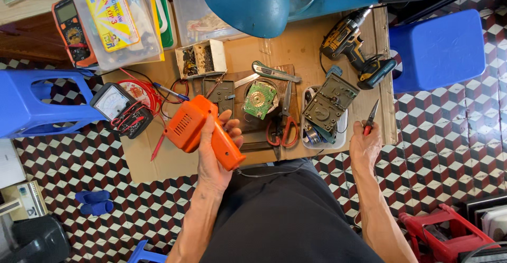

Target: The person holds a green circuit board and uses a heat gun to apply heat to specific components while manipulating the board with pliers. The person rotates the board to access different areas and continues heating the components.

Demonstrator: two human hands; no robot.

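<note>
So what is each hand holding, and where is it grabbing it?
The left hand grips the orange soldering gun around its handle. The right hand holds small red-handled pliers by the handles, tip pointing away.

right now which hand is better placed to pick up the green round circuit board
Left, probably, though it is occupied. The left hand grips the orange plastic gun-shaped tool just beside the green round circuit board. The right hand holds red-handled pliers farther off, beyond the red-handled scissors.

Bright, even daylight, soft shadows, sharp focus throughout, with slight wide-angle bending at the edges
</note>
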